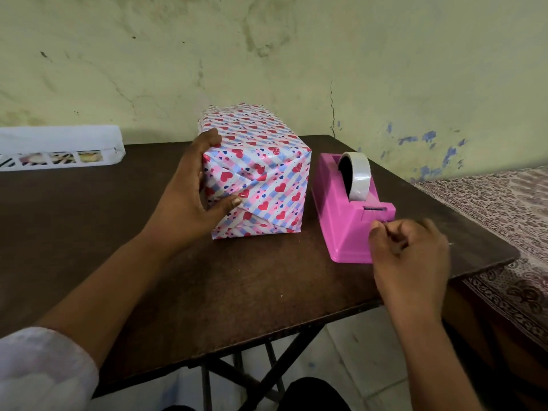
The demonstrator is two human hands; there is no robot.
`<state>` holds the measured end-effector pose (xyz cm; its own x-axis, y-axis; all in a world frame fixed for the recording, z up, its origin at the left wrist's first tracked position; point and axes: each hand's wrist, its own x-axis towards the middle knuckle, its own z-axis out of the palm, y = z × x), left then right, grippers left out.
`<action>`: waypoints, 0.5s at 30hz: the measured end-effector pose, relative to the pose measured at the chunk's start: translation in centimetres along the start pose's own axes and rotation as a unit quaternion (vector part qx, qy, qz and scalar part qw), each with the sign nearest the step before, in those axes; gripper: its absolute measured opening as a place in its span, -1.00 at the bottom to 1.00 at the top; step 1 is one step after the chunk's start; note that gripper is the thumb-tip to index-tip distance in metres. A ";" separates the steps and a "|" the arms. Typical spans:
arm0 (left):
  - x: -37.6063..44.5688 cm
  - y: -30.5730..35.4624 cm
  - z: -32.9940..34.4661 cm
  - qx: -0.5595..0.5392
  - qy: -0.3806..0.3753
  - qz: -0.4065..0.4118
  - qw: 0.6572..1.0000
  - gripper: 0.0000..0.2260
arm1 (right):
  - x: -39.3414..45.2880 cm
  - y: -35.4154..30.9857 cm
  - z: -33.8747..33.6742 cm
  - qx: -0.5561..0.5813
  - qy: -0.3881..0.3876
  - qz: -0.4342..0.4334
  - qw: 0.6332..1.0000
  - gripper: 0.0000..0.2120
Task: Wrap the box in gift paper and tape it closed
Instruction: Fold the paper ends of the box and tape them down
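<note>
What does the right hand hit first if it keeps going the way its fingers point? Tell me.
The right hand points up and left at the front of the pink tape dispenser. It would most likely meet the cutter end first, just above its fingertips, though blur leaves the gap unclear.

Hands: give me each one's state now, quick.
Left hand: grips the wrapped box, thumb on the folded end.
Right hand: fingers curled at the tape dispenser; blurred, grip unclear.

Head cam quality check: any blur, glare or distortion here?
Head view: right hand motion-blurred at the tape dispenser; left hand and wrapped box sharp; small glare spots on the glossy paper; wide-angle bending at table edges; soft, even light.
</note>
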<state>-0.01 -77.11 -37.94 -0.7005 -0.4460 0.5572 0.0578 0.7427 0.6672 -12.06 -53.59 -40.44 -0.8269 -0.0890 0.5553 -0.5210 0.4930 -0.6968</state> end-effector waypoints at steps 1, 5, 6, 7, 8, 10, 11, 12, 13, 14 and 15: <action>0.1 0.1 0.0 -0.001 -0.004 -0.001 1.000 -0.18 | 0.0 -0.3 -0.6 -0.060 0.002 -0.021 0.998 -0.85; 0.1 -0.2 -0.3 0.001 -0.017 -0.002 1.000 -0.23 | -0.1 -1.3 -2.0 -0.183 0.000 -0.031 0.983 -0.85; 0.1 -0.3 -0.4 0.005 -0.020 0.001 1.000 -0.24 | 0.1 -1.4 -2.1 -0.188 -0.012 -0.019 0.982 -0.83; 0.1 -0.5 -0.5 0.007 -0.022 0.005 1.000 -0.24 | 0.2 -1.1 -2.0 -0.197 -0.039 -0.002 0.980 -0.81; 0.1 -0.7 -0.6 0.007 -0.024 0.011 1.000 -0.24 | 0.4 -0.7 -2.0 -0.206 -0.080 0.027 0.975 -0.81; 0.1 -0.7 -0.7 0.007 -0.025 0.019 0.999 -0.25 | 0.0 0.6 -2.3 -0.197 -0.154 0.091 0.964 -0.79; 0.1 -0.7 -0.7 0.007 -0.024 0.022 0.999 -0.25 | -0.4 1.3 -2.8 -0.184 -0.164 0.099 0.964 -0.77; 0.1 -0.8 -0.7 0.007 -0.022 0.027 0.999 -0.26 | -0.6 1.7 -3.2 -0.178 -0.153 0.082 0.969 -0.76; 0.2 -0.8 -0.8 0.006 -0.021 0.031 0.999 -0.26 | -0.9 1.9 -3.7 -0.166 -0.133 0.047 0.976 -0.76; 0.2 -0.8 -0.7 0.001 -0.022 0.030 0.999 -0.27 | -1.2 1.7 -4.0 -0.145 -0.115 0.001 0.983 -0.77; 0.2 -0.8 -0.7 -0.005 -0.024 0.030 0.999 -0.27 | -1.6 0.9 -4.0 -0.109 -0.101 -0.049 0.988 -0.79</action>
<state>0.32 -78.13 -38.01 -0.7287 -0.3760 0.5724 0.1083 0.7621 0.6384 -10.40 -49.54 -40.12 -0.8112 -0.3062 0.4982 -0.5614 0.6464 -0.5168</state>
